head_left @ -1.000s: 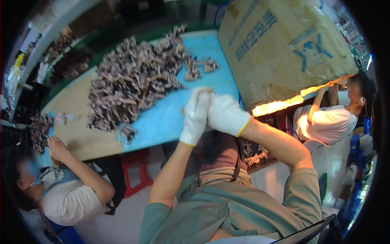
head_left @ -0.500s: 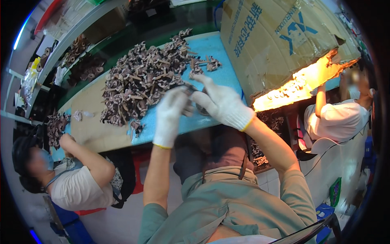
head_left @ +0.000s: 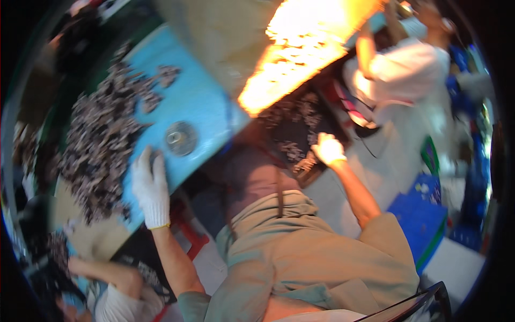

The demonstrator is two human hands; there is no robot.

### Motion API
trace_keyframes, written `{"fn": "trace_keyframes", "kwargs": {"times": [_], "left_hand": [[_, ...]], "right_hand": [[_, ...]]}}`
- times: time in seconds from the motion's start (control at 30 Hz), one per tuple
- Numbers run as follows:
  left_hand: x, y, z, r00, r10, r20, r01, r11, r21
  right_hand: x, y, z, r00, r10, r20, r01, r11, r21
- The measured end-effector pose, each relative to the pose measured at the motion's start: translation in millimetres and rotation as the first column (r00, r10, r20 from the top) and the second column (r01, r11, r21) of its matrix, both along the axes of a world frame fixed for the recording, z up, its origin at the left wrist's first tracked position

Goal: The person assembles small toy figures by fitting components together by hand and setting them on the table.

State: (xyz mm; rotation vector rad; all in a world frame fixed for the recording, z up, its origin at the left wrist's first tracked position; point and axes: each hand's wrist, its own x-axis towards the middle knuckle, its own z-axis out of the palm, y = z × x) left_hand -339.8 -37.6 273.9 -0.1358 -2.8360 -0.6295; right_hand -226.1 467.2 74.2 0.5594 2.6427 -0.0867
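Note:
My left hand [head_left: 151, 185], in a white knit glove, lies on the blue mat [head_left: 206, 110] with fingers stretched out and nothing visible in them. Beside it spreads a large heap of small brown-and-pink figure-like pieces [head_left: 102, 145]. A round grey metal disc [head_left: 181, 138] rests on the mat to the right of that hand. My right hand [head_left: 328, 149], gloved too, is at the right edge of a dark tray [head_left: 287, 131] holding similar pieces [head_left: 292, 152]. Glare and blur hide whether its fingers hold anything.
A cardboard box [head_left: 214, 43] with a brightly glowing opening [head_left: 306, 48] stands at the mat's far right. One person [head_left: 399, 70] sits beyond the tray, another [head_left: 120, 284] at the lower left. A blue bag [head_left: 416, 214] is on the right.
My hands, together over the mat before, are now apart: the right has gone to the tray, the left rests by the heap. The view has turned rightward, and the metal disc is uncovered.

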Motion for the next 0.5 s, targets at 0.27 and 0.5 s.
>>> {"fn": "trace_keyframes", "kwargs": {"times": [0.27,0.5], "left_hand": [[-22,31,-26,0.994,-0.062,0.085,0.070,0.993,-0.093],[0,36,14,0.934,0.069,0.350,-0.326,0.563,0.759]], "right_hand": [[37,33,-48,0.957,-0.200,-0.212,0.189,0.979,-0.072],[-17,27,-38,0.965,-0.221,-0.143,0.207,0.972,-0.108]]}}
